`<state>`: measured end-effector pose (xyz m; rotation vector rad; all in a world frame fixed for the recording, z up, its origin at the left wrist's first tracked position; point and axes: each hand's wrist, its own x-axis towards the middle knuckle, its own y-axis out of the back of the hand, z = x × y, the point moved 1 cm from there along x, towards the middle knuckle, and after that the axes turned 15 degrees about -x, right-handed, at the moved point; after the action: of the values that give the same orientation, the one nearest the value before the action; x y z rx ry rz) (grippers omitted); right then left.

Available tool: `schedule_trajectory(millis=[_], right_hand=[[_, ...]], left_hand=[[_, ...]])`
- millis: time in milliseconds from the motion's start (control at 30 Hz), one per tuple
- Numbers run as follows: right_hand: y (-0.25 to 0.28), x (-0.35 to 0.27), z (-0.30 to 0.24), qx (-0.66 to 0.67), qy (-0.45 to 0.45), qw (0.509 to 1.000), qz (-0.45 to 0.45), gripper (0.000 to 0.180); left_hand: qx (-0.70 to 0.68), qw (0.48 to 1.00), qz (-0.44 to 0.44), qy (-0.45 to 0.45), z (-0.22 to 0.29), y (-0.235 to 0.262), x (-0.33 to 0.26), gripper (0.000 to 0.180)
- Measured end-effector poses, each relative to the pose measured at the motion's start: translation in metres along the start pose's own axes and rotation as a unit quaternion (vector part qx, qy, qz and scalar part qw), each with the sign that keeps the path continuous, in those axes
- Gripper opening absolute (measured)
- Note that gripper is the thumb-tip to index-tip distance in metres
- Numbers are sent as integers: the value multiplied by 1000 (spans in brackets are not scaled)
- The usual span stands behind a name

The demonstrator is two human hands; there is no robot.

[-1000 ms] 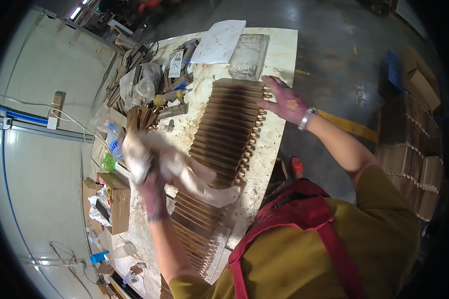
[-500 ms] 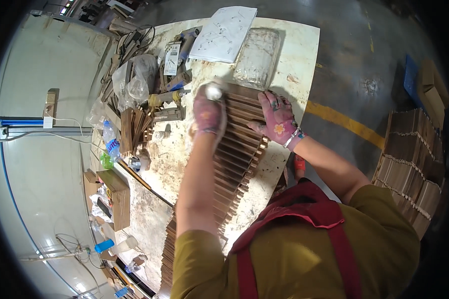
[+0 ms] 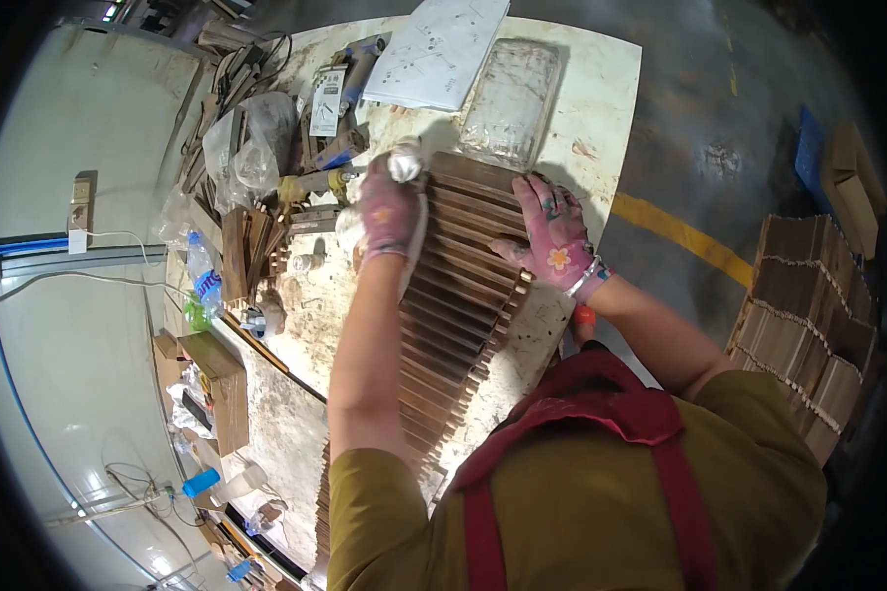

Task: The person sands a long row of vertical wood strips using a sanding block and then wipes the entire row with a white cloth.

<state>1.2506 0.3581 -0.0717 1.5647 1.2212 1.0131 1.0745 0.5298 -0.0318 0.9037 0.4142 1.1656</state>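
Both my hands wear pink gloves with a flower print. My left hand (image 3: 387,212) is closed around a crumpled white cloth (image 3: 404,164), whose loose parts show on both sides of the wrist. It sits at the left edge of a long row of dark brown wooden slats (image 3: 453,305) lying side by side on the table. My right hand (image 3: 554,234) lies on the right edge of the slats at their far end, thumb and fingers apart, holding nothing. The left hand's fingertips are partly hidden by the cloth.
Beyond the slats, a plastic-wrapped block (image 3: 511,98) and white paper sheets (image 3: 439,54) lie on the stained white table (image 3: 601,108). To the left are a power tool (image 3: 310,185), a plastic bottle (image 3: 204,271) and a wooden box (image 3: 222,389). Stacked slat panels (image 3: 798,325) stand at the right.
My left hand has moved left with the cloth, from over the slats to their left edge. My right hand stays on the slats. The view has shifted slightly.
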Motion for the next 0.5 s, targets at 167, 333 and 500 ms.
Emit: schedule_trajectory(millis=[167, 333, 500], right_hand=[[-11, 2, 6, 13, 0, 1000, 20, 96], [-3, 3, 0, 13, -10, 1000, 5, 92], [-2, 5, 0, -6, -15, 1000, -9, 93]], left_hand=[[-64, 952, -124, -271, 70, -3, -8, 56], [60, 961, -163, -213, 40, -28, -7, 51], [126, 948, -187, -224, 47, -18, -2, 50]])
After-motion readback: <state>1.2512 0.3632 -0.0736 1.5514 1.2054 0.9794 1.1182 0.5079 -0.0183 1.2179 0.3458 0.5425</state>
